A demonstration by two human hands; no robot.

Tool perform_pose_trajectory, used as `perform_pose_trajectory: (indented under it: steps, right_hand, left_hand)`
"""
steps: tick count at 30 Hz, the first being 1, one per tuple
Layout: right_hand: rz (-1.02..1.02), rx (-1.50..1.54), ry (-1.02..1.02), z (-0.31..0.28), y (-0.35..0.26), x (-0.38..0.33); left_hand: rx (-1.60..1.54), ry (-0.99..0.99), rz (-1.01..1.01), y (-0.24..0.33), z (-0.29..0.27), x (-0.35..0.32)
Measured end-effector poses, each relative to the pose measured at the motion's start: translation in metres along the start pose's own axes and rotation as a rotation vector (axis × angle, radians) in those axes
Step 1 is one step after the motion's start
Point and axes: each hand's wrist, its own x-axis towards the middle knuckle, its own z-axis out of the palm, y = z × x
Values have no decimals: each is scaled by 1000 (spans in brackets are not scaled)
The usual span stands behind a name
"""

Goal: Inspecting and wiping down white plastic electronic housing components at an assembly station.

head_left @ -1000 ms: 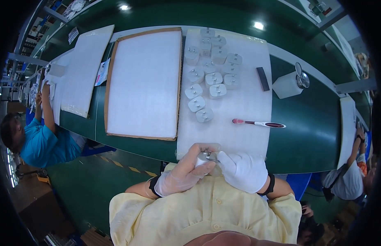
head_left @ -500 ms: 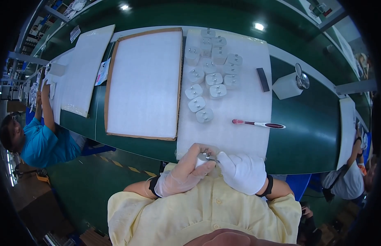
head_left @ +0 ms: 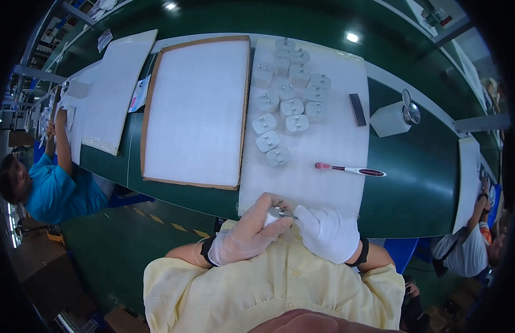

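Note:
Close to my chest, at the near edge of the white mat (head_left: 329, 144), my left hand (head_left: 243, 233) in a thin translucent glove is closed around a white plug charger (head_left: 272, 216), prongs up. My right hand (head_left: 326, 232), in a white glove, is closed and meets the charger's prong face. A thin metallic piece shows at its fingertips; its kind is too small to tell. Beyond my hands, several white plug chargers (head_left: 297, 123) stand on the mat with prongs up. A toothbrush (head_left: 351, 169) with reddish bristles lies to their right.
A black bar (head_left: 357, 109) lies on the mat's right side. Beside the mat stands a white dispenser bottle (head_left: 388, 120) with a metal top. Left of the chargers is a white-lined tray with a brown rim (head_left: 144, 127). Co-workers sit at far left (head_left: 69, 188) and far right (head_left: 462, 250).
The view has shifted very slightly. Both hands stay together at the charger, and the metallic piece at my right fingertips shows less brightly. The chargers on the mat have not moved.

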Motion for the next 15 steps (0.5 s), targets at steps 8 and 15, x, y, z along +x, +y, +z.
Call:
perform_pose_trajectory:
  steps: [8, 15]
  right_hand:
    - [-27, 26, -85, 0, 3, 2]
    - [-69, -50, -75, 0, 0, 4]
  left_hand:
    - [193, -5, 7, 11, -1, 2]
    - [300, 18, 135, 14, -1, 4]
